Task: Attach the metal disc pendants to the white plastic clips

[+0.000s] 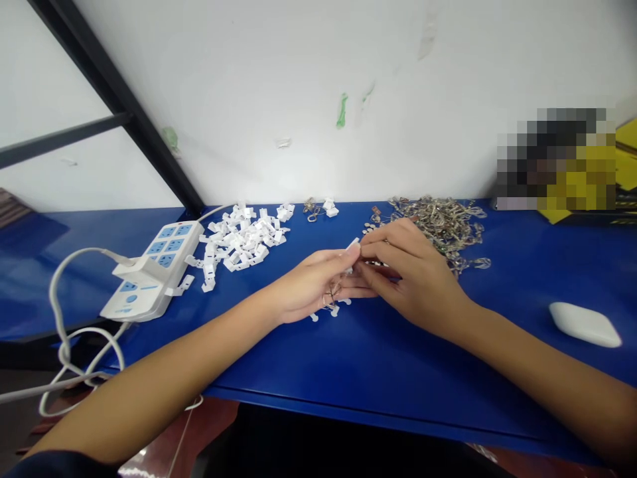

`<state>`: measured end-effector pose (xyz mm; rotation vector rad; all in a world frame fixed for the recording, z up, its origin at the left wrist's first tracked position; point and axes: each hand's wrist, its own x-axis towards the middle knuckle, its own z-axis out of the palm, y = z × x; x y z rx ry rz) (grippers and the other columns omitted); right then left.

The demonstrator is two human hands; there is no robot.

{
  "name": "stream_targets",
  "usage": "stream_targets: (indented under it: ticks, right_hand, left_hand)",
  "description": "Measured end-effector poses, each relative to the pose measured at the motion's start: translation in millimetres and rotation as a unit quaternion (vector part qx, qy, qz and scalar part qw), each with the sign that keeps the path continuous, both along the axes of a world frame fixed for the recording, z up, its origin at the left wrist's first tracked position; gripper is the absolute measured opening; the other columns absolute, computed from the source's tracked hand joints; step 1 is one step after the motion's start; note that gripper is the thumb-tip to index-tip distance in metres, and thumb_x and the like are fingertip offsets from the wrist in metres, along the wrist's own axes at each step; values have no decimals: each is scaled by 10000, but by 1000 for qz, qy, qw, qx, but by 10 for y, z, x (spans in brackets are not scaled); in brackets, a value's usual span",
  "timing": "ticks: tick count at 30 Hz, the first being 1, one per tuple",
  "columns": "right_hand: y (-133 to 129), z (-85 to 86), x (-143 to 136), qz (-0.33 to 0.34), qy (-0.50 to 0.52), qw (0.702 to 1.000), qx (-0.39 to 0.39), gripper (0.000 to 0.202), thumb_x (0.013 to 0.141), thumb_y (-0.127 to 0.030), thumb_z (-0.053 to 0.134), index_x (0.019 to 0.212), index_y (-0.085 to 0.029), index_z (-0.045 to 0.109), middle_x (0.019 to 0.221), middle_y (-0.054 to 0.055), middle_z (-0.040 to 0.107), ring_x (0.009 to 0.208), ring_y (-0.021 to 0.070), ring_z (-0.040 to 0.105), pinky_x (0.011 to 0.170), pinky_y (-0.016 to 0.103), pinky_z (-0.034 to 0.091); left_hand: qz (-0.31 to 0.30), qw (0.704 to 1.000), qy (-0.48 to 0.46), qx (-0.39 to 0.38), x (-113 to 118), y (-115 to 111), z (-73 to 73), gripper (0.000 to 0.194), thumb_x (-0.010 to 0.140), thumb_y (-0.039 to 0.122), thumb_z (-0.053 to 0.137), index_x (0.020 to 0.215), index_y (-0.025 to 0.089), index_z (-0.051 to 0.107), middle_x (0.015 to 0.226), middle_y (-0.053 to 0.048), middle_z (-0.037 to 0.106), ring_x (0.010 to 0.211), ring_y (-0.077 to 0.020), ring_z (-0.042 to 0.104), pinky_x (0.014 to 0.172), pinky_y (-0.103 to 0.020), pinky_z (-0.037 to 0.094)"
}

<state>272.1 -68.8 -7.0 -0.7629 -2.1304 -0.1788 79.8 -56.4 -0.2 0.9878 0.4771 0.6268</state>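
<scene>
Between the thumb and fingers of my left hand [313, 282] is a small white plastic piece [353, 245]. Some thin bent metal wire parts [332, 290] rest in the same palm. My right hand [413, 275] meets it from the right, its fingertips pinched together at the end of the white piece; what they grip is hidden. Under the left hand, a few small white bits [334, 311] lie on the table. Left of my hands spreads a pile of white plastic pieces [246, 239], and behind the right hand a heap of metal wire clips [442, 222].
A white power strip [162, 269] with a plugged-in cable [54, 292] stands at the left of the blue table [318, 372]. A smooth white case [584, 324] lies at the right. Yellow boxes [627, 159] stand at the back right, against a white wall [279, 79].
</scene>
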Motion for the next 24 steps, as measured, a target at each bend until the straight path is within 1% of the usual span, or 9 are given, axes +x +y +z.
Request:
stream_targets:
  ticks: [4, 7, 11, 13, 15, 17, 21, 24]
  right_hand:
    - [6, -30, -5, -4, 0, 1000, -22, 106, 943, -111, 645, 973, -209, 621, 1021, 89, 675, 933, 233, 594, 885, 459, 489]
    - [13, -52, -1, -4, -6, 1000, -16, 114, 936, -108, 650, 960, -212, 612, 1033, 89, 672, 942, 235, 600, 910, 468, 491]
    - [18, -60, 18, -2, -24, 1000, -19, 110, 946, -105, 632, 957, -214, 613, 1063, 95, 666, 933, 229, 603, 950, 494, 488]
    - [25, -57, 38, -2, -31, 999, -17, 101, 941, -111, 636, 950, -210, 619, 1076, 105, 660, 938, 235, 605, 924, 483, 504]
    - [38, -54, 59, -6, -29, 999, -16, 94, 928, -114, 644, 941, -205, 627, 1080, 115, 658, 952, 244, 610, 882, 460, 524]
    - [53, -48, 76, -15, -20, 1000, -17, 91, 918, -115, 649, 936, -203, 635, 1057, 115, 663, 962, 252, 619, 865, 451, 536]
    - [66, -21, 85, -42, 6, 999, -23, 83, 911, -118, 655, 933, -198, 647, 993, 102, 678, 972, 260, 649, 898, 461, 540]
    - [54, 11, 88, -56, 26, 998, -31, 89, 908, -122, 651, 922, -210, 654, 965, 86, 680, 953, 250, 660, 874, 447, 546]
  left_hand:
    - [26, 999, -18, -21, -15, 24, -27, 325, 987, 392, 676, 1078, 93, 767, 1042, -145, 767, 992, -216, 736, 1024, -393, 540]
    - [29, 999, -22, -32, -18, 34, -63, 310, 995, 363, 672, 1062, 77, 773, 1026, -154, 770, 972, -212, 745, 997, -377, 555]
    - [30, 998, -28, -52, -15, 47, -91, 249, 994, 303, 677, 1022, 80, 783, 1018, -141, 773, 962, -197, 753, 1006, -354, 554]
    - [36, 997, -22, -60, -16, 55, -83, 263, 1021, 286, 631, 1019, 71, 783, 1013, -147, 772, 969, -202, 756, 1025, -365, 551]
    - [48, 996, -10, -71, -16, 64, -66, 301, 1056, 263, 559, 1053, 54, 777, 1016, -162, 770, 985, -211, 758, 1051, -386, 546]
    - [68, 994, 0, -85, -14, 72, -48, 314, 1068, 245, 528, 1095, 41, 765, 1040, -176, 767, 1014, -220, 756, 1079, -405, 536]
    - [97, 991, 7, -89, -14, 85, -27, 279, 1044, 248, 582, 1078, 38, 763, 1092, -187, 763, 1081, -240, 740, 1126, -427, 512]
    - [110, 990, 16, -85, -23, 91, -9, 273, 1038, 246, 593, 1036, 40, 772, 1110, -202, 764, 1120, -258, 727, 1129, -423, 509]
